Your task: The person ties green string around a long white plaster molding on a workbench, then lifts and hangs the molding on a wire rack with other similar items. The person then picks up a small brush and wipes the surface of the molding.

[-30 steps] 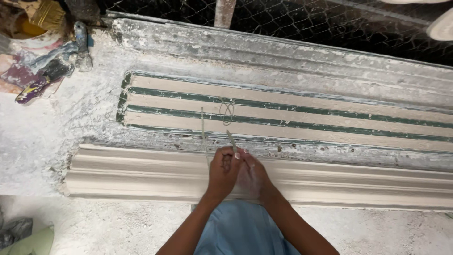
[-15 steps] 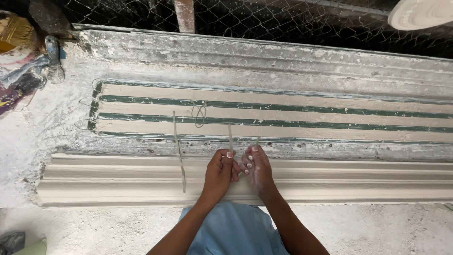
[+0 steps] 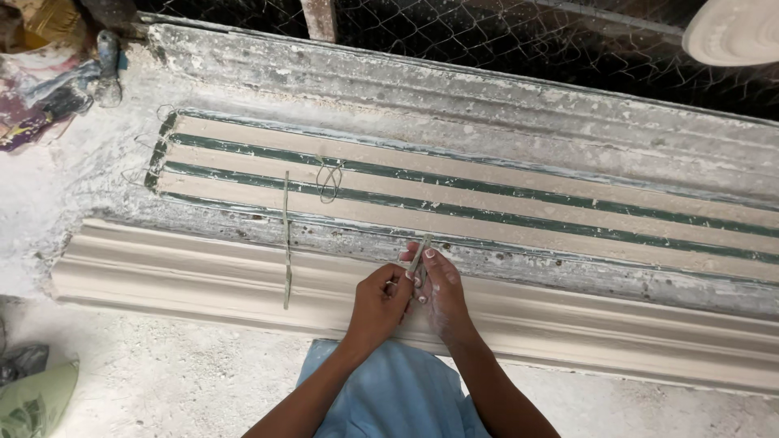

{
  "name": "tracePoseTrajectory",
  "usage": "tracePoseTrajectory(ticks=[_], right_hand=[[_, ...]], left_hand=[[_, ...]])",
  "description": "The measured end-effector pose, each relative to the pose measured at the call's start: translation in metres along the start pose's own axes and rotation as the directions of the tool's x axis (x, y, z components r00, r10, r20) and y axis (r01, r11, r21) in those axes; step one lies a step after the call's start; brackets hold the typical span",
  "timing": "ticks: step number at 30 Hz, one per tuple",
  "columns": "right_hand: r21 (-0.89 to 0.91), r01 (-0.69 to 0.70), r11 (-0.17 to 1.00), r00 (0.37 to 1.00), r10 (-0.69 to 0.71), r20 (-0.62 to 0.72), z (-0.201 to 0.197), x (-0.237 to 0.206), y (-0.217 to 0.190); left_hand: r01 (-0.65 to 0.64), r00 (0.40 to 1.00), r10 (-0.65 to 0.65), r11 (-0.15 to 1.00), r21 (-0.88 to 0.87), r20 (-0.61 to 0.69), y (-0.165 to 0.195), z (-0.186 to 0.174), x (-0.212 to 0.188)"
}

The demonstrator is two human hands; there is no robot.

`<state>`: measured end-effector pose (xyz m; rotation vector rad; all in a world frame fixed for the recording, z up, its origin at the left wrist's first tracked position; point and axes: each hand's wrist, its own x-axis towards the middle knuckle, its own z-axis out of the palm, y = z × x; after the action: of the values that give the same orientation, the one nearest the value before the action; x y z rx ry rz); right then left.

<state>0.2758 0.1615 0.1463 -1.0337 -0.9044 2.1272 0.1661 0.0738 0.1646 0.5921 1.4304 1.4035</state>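
Pinching a thin wire (image 3: 419, 258) between them, both hands meet over the near edge of the mould (image 3: 519, 207), just above the white cornice (image 3: 243, 272) that lies along the front of the counter (image 3: 49, 186). The left hand (image 3: 380, 302) is curled, its fingertips closed on the lower end of the wire. The right hand (image 3: 442, 288) is dusted white and closes its thumb and forefinger on the same wire a little higher up. So both hands are clamped on it, touching each other.

The wire's free end points up and slightly right, away from the person, toward the mould's green stripes (image 3: 503, 212). Its long axis runs nearly straight away from the body and so crosses the mould and the cornice, which both run left to right. The right hand is the nearer to that free tip; the left holds the end closest to the body.

To the left, well apart from the hands, a second straight rod (image 3: 286, 239) lies in the same direction, across the cornice and onto the mould. Just right of its far end a small wire loop (image 3: 328, 180) rests on the stripes. More wire ends stick out at the mould's left end (image 3: 150, 154). Wire mesh (image 3: 487, 36) stands behind the counter, and rags (image 3: 40, 97) lie at its far left corner.
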Motion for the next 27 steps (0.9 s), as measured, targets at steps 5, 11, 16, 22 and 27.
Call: tracePoseTrajectory(ticks=[5, 11, 16, 22, 27], right_hand=[[-0.030, 0.058, 0.998, 0.995, -0.055, 0.088, -0.015, 0.005, 0.010], [-0.485, 0.145, 0.863, 0.988, -0.104, 0.111, -0.026, 0.018, 0.015], [-0.750, 0.443, 0.491, 0.883, -0.094, 0.460, -0.020, 0.022, 0.010], [-0.807, 0.346, 0.479, 0.842, 0.221, 0.492, 0.006, 0.016, 0.001], [-0.566, -0.106, 0.817, 0.948, 0.255, 0.191, 0.014, 0.023, -0.001]], left_hand=[[-0.111, 0.992, 0.116, 0.989, 0.095, -0.046, -0.002, 0.007, -0.001], [-0.476, 0.814, 0.580, 0.641, 0.602, 0.026, 0.035, -0.023, -0.004], [-0.679, 0.633, 0.605, 0.133, 0.722, 0.483, 0.058, -0.064, -0.001], [-0.703, 0.669, 0.490, 0.177, 0.689, 0.558, 0.056, -0.101, -0.012], [-0.574, 0.677, 0.712, 0.351, 0.740, 0.187, 0.049, -0.123, -0.014]])
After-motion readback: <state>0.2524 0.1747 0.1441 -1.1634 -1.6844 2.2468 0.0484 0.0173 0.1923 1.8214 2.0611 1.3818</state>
